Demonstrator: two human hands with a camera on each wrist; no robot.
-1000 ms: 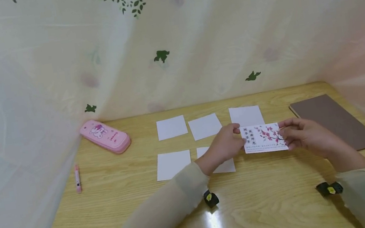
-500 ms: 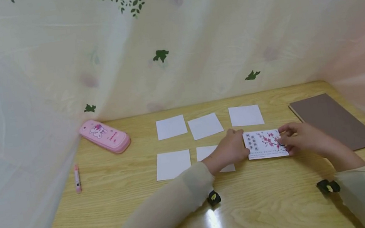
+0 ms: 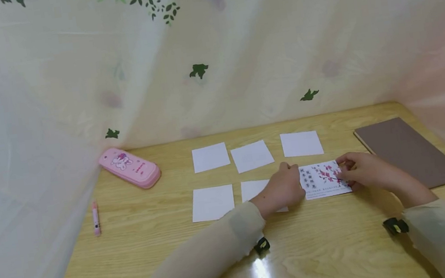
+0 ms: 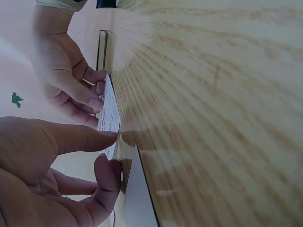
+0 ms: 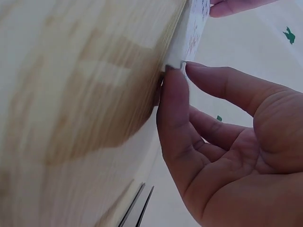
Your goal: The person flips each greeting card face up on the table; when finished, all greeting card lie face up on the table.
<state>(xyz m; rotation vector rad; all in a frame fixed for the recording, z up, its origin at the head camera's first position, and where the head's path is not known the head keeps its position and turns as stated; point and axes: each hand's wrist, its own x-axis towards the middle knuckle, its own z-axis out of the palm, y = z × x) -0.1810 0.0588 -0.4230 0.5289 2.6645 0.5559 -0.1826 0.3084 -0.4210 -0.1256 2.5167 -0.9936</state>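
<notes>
A white card (image 3: pixel 323 180) printed with pink blossom branches and dark characters lies low over the wooden table, the print facing up. At its left edge my left hand (image 3: pixel 282 188) pinches it between thumb and a curled finger, as the left wrist view shows. My right hand (image 3: pixel 365 170) holds the opposite edge, its thumb (image 5: pixel 213 78) above and a bent finger beneath. Blank white cards lie around it in two rows: one (image 3: pixel 302 143) is just behind, and another (image 3: pixel 255 188) is partly covered by my left hand and wrist.
To the right lies a dark brown notebook (image 3: pixel 409 150). A pink pencil case (image 3: pixel 129 167) sits at the back left, with a small pink pen (image 3: pixel 95 218) in front of it. More blank cards (image 3: pixel 212 203) are left of centre. A patterned curtain (image 3: pixel 239 75) surrounds the table.
Both hands have brought the printed card down and slightly toward the person, uncovering the blank card behind it. The other things stay where they were.
</notes>
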